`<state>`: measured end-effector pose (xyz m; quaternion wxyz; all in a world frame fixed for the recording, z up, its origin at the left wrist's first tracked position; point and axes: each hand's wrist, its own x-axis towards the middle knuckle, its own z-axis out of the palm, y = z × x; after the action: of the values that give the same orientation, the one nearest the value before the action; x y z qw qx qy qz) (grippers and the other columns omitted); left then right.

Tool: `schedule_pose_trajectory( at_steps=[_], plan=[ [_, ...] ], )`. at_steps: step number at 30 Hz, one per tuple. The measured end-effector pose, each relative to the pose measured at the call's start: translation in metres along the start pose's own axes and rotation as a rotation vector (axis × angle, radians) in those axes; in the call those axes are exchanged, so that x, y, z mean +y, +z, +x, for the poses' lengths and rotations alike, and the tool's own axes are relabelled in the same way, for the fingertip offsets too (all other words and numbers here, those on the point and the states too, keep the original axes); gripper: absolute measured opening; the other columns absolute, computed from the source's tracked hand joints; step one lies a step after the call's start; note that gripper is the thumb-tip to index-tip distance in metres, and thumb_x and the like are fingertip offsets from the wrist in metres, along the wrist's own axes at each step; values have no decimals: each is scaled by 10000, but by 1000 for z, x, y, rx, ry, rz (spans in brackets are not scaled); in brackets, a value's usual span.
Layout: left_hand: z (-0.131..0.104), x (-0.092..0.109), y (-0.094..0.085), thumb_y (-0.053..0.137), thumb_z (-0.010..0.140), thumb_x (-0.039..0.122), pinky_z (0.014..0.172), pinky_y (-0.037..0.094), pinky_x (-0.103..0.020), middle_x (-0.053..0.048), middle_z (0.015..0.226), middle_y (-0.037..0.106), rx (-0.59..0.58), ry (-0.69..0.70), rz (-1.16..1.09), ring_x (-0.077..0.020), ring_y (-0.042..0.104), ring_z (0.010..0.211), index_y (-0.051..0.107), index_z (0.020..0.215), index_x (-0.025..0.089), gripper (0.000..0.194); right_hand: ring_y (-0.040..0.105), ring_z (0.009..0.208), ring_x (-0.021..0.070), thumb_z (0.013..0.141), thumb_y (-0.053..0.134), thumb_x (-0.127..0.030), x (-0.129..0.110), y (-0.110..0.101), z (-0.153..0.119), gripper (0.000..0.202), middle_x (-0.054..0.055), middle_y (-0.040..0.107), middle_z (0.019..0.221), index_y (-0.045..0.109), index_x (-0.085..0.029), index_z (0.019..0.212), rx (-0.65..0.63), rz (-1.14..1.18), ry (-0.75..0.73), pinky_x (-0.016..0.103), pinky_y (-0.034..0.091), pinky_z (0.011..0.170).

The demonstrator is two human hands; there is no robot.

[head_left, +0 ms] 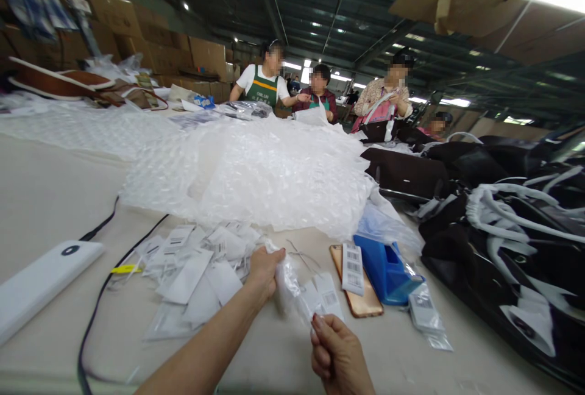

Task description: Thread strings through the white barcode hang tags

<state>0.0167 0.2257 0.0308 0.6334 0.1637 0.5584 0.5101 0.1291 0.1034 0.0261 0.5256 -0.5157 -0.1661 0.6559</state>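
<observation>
A clear plastic bag [289,285] stretches between my two hands above the near part of the table. My left hand [265,270] is closed round its upper end. At its lower end my right hand [336,349] pinches the plastic between thumb and fingers. White tags [326,294] with printed codes lie just behind and right of the bag. To the left of my left hand spreads a loose pile of white barcode tags [196,276]. A strip of barcode labels [353,268] rests on a gold phone [365,303], beside a blue tape dispenser [388,270].
Bubble wrap [274,169] covers the table's middle. Dark bags [493,267] with white-wrapped handles crowd the right. A white device [46,285] and black cable [98,303] lie left. A bagged tag stack [426,313] sits right. Several people stand beyond the table.
</observation>
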Motion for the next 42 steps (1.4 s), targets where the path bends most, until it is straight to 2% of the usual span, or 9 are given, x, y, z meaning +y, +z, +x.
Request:
schedule_pose_trajectory(
  at_steps=[6, 10, 13, 16, 19, 23, 26, 33, 42],
  plan=[
    [-2, 3, 0, 540, 840, 214, 483, 464, -206, 24, 744, 576, -25, -9, 0, -68, 528, 548, 561, 879, 125, 99, 232, 281, -40, 304, 879, -350, -10, 7, -4, 519, -75, 518, 409, 488, -149, 580, -34, 207, 137, 113, 108, 295],
    [1, 3, -2, 541, 839, 214, 498, 476, -215, 19, 760, 583, -36, -11, -1, -74, 539, 565, 562, 897, 129, 106, 246, 317, -48, 330, 884, -273, -17, 4, -4, 473, -77, 497, 440, 508, -139, 585, -34, 352, 184, 92, 122, 309],
    [3, 3, -5, 542, 839, 219, 501, 478, -217, 21, 752, 583, -41, -14, 3, -74, 538, 561, 563, 893, 128, 107, 260, 333, -34, 388, 869, -262, -18, 1, -2, 477, -81, 501, 470, 593, -163, 764, -34, 337, 136, 94, 144, 335],
    [4, 3, -8, 538, 842, 221, 493, 472, -212, 23, 742, 585, -49, -21, 7, -71, 535, 552, 566, 875, 127, 103, 341, 367, 10, 458, 833, -384, -14, 0, -2, 575, -51, 546, 523, 613, -186, 951, -9, 180, -13, 135, 234, 363],
    [2, 5, -9, 537, 842, 215, 493, 472, -210, 21, 748, 587, -60, -23, 10, -71, 536, 556, 569, 876, 129, 98, 456, 477, 79, 491, 810, -404, -6, -1, -3, 563, -10, 593, 616, 631, -182, 976, 28, -188, -278, 211, 365, 458],
    [-2, 7, -10, 539, 841, 215, 488, 469, -209, 21, 746, 586, -58, -31, 26, -71, 536, 553, 569, 887, 126, 105, 492, 582, 132, 713, 641, -422, -1, -5, -1, 256, 2, 558, 637, 669, -193, 824, 33, -711, -553, 259, 395, 592],
    [-4, 6, -10, 539, 842, 222, 494, 472, -214, 23, 743, 588, -53, -22, 41, -72, 538, 551, 568, 889, 126, 111, 454, 573, 130, 801, 519, -452, 0, -8, 1, 295, -10, 489, 611, 621, -199, 691, 73, -809, -607, 255, 361, 575],
    [2, 4, -11, 533, 846, 247, 530, 492, -236, 15, 765, 597, 11, 42, 125, -83, 556, 578, 566, 920, 131, 141, 405, 605, 116, 738, 593, -483, 5, -9, -5, 354, -8, 486, 658, 555, -188, 548, 200, -565, -611, 247, 313, 574],
    [12, 9, -15, 583, 798, 314, 707, 495, -353, -26, 871, 611, 82, 292, 552, -153, 588, 760, 564, 921, 135, 218, 374, 408, 60, 569, 727, -519, 0, -8, -16, 394, -30, 491, 404, 632, -139, 616, 209, -157, -324, 177, 240, 410]
  ],
)
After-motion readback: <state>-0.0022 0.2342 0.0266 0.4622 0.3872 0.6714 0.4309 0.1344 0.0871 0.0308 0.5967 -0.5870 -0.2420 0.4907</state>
